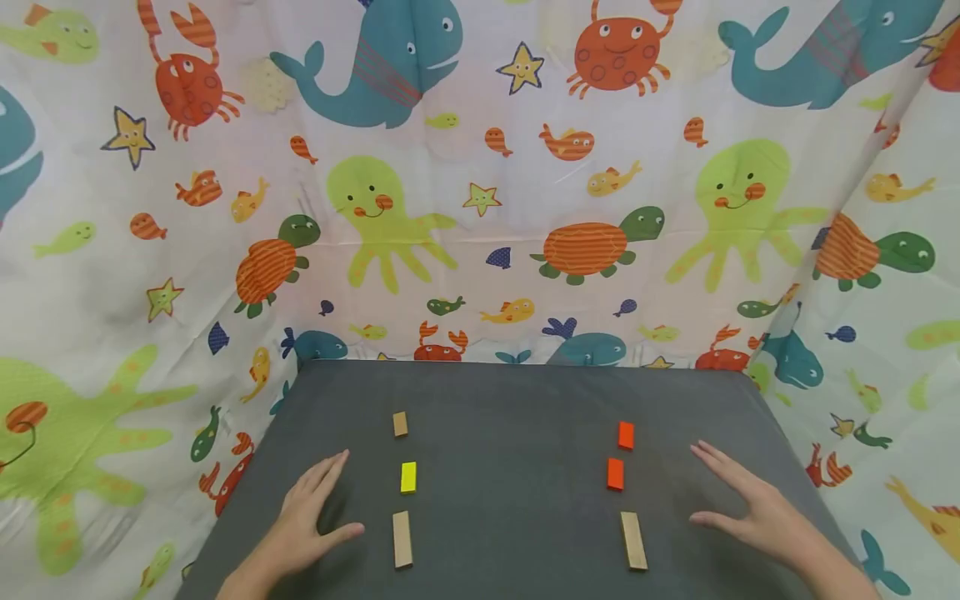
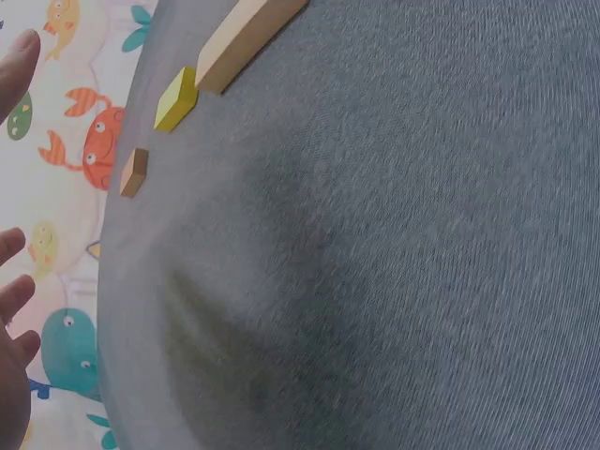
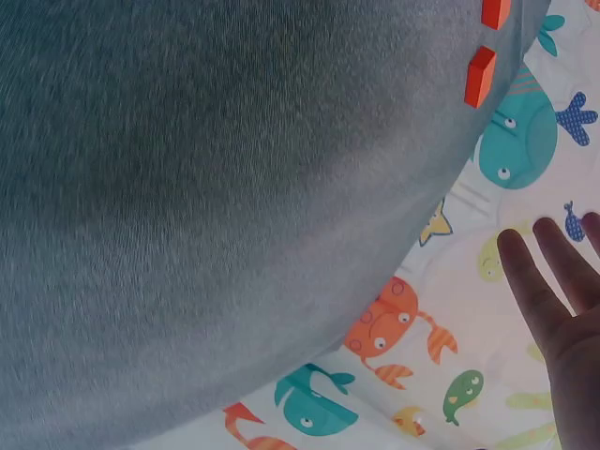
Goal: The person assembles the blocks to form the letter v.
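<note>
Although apart, 6 blocks [image 1: 401,424] [image 1: 408,477] [image 1: 402,540] [image 1: 626,436] [image 1: 615,474] [image 1: 633,541] between the hands [image 1: 302,514] [image 1: 763,512].

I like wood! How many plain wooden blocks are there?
3: the small block behind the yellow block, the long block in front of it, the other long block on the right.

You have two red blocks [image 1: 626,436] [image 1: 615,474], one yellow block [image 1: 408,477], one short wooden block [image 1: 401,424] and two long wooden blocks [image 1: 402,539] [image 1: 633,541], six altogether, plus your two hands [image 1: 303,515] [image 1: 765,512] and one grey table [image 1: 517,467] before you.
</note>
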The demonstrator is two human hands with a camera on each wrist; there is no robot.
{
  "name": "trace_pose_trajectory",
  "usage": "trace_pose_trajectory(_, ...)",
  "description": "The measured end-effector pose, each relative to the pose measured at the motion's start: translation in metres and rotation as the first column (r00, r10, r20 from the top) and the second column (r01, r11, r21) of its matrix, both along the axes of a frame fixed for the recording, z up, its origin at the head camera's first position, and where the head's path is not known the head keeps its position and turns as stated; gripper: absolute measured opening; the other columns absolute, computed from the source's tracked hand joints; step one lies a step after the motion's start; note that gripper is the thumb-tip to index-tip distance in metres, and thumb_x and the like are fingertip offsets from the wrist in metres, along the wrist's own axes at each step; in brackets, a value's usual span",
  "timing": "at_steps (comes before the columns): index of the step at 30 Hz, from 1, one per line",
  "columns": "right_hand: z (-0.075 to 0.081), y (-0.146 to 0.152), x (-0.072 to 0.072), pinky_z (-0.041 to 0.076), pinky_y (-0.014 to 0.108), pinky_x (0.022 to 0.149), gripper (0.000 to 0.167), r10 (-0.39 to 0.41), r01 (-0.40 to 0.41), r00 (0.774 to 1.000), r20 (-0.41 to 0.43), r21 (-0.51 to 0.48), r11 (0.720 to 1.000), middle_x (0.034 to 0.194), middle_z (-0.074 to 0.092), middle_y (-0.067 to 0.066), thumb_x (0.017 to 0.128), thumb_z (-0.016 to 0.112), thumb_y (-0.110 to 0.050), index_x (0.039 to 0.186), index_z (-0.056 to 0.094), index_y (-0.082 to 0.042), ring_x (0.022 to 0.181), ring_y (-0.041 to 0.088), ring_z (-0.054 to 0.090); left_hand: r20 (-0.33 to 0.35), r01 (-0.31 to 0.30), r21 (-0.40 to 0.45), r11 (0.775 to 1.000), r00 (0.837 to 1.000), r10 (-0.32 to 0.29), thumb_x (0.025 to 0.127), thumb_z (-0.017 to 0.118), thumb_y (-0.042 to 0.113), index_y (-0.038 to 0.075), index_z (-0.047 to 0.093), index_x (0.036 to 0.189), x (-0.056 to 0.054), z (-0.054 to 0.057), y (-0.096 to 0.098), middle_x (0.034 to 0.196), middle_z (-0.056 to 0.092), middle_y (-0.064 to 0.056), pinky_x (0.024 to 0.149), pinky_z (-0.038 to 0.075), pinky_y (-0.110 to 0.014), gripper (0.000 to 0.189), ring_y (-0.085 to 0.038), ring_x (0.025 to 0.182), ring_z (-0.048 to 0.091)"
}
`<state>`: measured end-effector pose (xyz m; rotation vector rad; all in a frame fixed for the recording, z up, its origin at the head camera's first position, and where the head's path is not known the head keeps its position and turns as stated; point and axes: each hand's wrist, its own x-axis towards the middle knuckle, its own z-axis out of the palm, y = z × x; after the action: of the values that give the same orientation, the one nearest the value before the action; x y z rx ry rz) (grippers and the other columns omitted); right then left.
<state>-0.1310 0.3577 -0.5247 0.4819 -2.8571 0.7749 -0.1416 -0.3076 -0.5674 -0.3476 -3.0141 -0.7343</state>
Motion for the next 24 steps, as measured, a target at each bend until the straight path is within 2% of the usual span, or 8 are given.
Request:
trace_pose_trajectory(2, -0.003, -0.002, 0.0, 0.05, 0.062, 0.09, 0.096, 0.0, 0.0, 1.0, 0.002, 0.0, 1.0, 0.148, 0.052, 0.016, 0.072, 0.085, -0.052, 0.154, 0.043, -0.025, 0.125, -0.029, 0.022, 0.014, 0.002, 0.023, 1.0, 1.0, -0.003, 0.082, 0.076, 0.058, 0.032, 0.018, 0.162, 0.001, -0.002, 0.002, 0.16, 0.034, -0.014, 0.101, 0.024, -0.078, 0.102, -0.043, 0.143, 0.031)
trace_pose_trajectory(5, -0.008, -0.004, -0.001, 0.053, 0.056, 0.088, 0.093, -0.006, 0.006, 1.0, -0.003, 0.006, 1.0, 0.142, 0.059, 0.014, 0.072, 0.086, -0.051, 0.151, 0.048, -0.022, 0.124, -0.021, 0.037, 0.068, -0.011, 0.04, 0.999, 0.998, 0.008, 0.084, 0.074, 0.059, 0.036, 0.018, 0.162, 0.002, -0.004, 0.007, 0.159, 0.035, -0.014, 0.1, 0.025, -0.079, 0.099, -0.043, 0.142, 0.033)
trace_pose_trajectory(6, -0.009, -0.006, -0.002, 0.054, 0.055, 0.088, 0.092, -0.009, 0.009, 1.0, 0.007, 0.004, 1.0, 0.141, 0.059, 0.014, 0.072, 0.085, -0.052, 0.15, 0.049, -0.02, 0.126, -0.012, 0.045, 0.083, -0.016, 0.042, 0.999, 0.997, 0.012, 0.084, 0.073, 0.06, 0.036, 0.019, 0.162, 0.002, -0.004, 0.009, 0.159, 0.035, -0.014, 0.1, 0.026, -0.079, 0.098, -0.043, 0.142, 0.034)
trace_pose_trajectory(9, -0.012, -0.01, -0.003, 0.057, 0.05, 0.085, 0.089, -0.018, 0.018, 1.0, 0.001, 0.011, 1.0, 0.138, 0.063, 0.012, 0.072, 0.086, -0.051, 0.147, 0.053, -0.017, 0.12, 0.009, 0.06, 0.133, -0.03, 0.039, 0.999, 0.991, 0.024, 0.084, 0.071, 0.064, 0.034, 0.02, 0.162, 0.003, -0.005, 0.015, 0.159, 0.036, -0.015, 0.101, 0.026, -0.079, 0.097, -0.044, 0.143, 0.034)
trace_pose_trajectory(12, -0.016, -0.014, -0.003, 0.058, 0.048, 0.084, 0.086, -0.019, 0.019, 1.0, -0.005, 0.017, 1.0, 0.135, 0.065, 0.011, 0.071, 0.088, -0.047, 0.144, 0.056, -0.014, 0.115, 0.023, 0.065, 0.154, -0.032, 0.044, 0.999, 0.988, 0.025, 0.084, 0.07, 0.064, 0.031, 0.021, 0.162, 0.003, -0.004, 0.018, 0.159, 0.035, -0.015, 0.102, 0.025, -0.079, 0.098, -0.044, 0.143, 0.033)
trace_pose_trajectory(16, -0.022, -0.017, -0.004, 0.058, 0.045, 0.082, 0.081, -0.011, 0.011, 1.0, 0.009, 0.012, 1.0, 0.131, 0.067, 0.01, 0.071, 0.089, -0.044, 0.14, 0.06, -0.011, 0.11, 0.022, 0.067, 0.146, -0.027, 0.058, 0.998, 0.989, 0.018, 0.083, 0.072, 0.064, 0.027, 0.029, 0.16, 0.003, -0.004, 0.022, 0.159, 0.036, -0.012, 0.103, 0.024, -0.079, 0.095, -0.042, 0.143, 0.034)
trace_pose_trajectory(20, -0.025, -0.021, -0.005, 0.059, 0.034, 0.072, 0.078, 0.024, -0.021, 0.997, 0.078, -0.043, 0.999, 0.127, 0.068, 0.013, 0.072, 0.089, -0.041, 0.137, 0.061, -0.008, 0.1, 0.015, 0.068, 0.12, -0.018, 0.082, 0.997, 0.993, 0.008, 0.081, 0.074, 0.063, 0.02, 0.04, 0.154, 0.003, -0.009, 0.026, 0.157, 0.04, -0.009, 0.103, 0.027, -0.077, 0.092, -0.038, 0.143, 0.036)
trace_pose_trajectory(24, -0.03, -0.024, -0.005, 0.055, 0.027, 0.065, 0.075, 0.068, -0.058, 0.992, 0.103, -0.09, 0.994, 0.123, 0.069, 0.017, 0.072, 0.089, -0.038, 0.134, 0.062, -0.006, 0.091, 0.01, 0.067, 0.131, -0.009, 0.133, 0.991, 0.991, -0.009, 0.082, 0.076, 0.059, 0.017, 0.041, 0.153, 0.003, -0.014, 0.03, 0.157, 0.04, -0.009, 0.102, 0.028, -0.077, 0.09, -0.038, 0.143, 0.037)
